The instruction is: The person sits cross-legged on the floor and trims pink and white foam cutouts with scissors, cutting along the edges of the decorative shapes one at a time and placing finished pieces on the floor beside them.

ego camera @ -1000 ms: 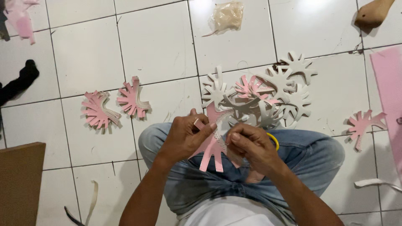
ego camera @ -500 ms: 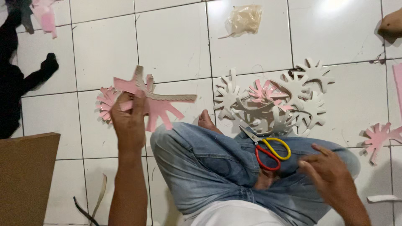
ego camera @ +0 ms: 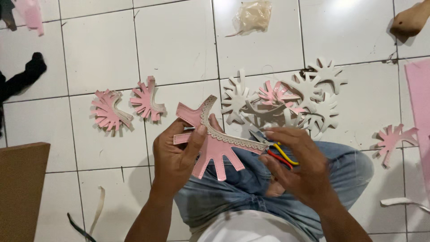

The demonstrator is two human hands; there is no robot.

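Note:
My left hand (ego camera: 177, 157) grips a pink curved cut-out piece (ego camera: 214, 142) with finger-like tabs and a pale lace trim along one edge, held above my lap. My right hand (ego camera: 298, 166) is closed over scissors with red and yellow handles (ego camera: 280, 154), whose blades point toward the end of the lace trim. Both hands are over my blue-jeaned knees (ego camera: 354, 168).
On the white tiled floor lie two stacks of pink cut-outs (ego camera: 107, 112) (ego camera: 147, 99), a heap of white and pink cut-outs (ego camera: 286, 101), a single pink cut-out (ego camera: 394, 136), a pink sheet (ego camera: 419, 94), a crumpled plastic bag (ego camera: 253, 15) and a brown board (ego camera: 20, 188).
My left hand brought a pink cut-out from the floor stacks back over my lap. My right hand took hold of the scissors that lay on my knee.

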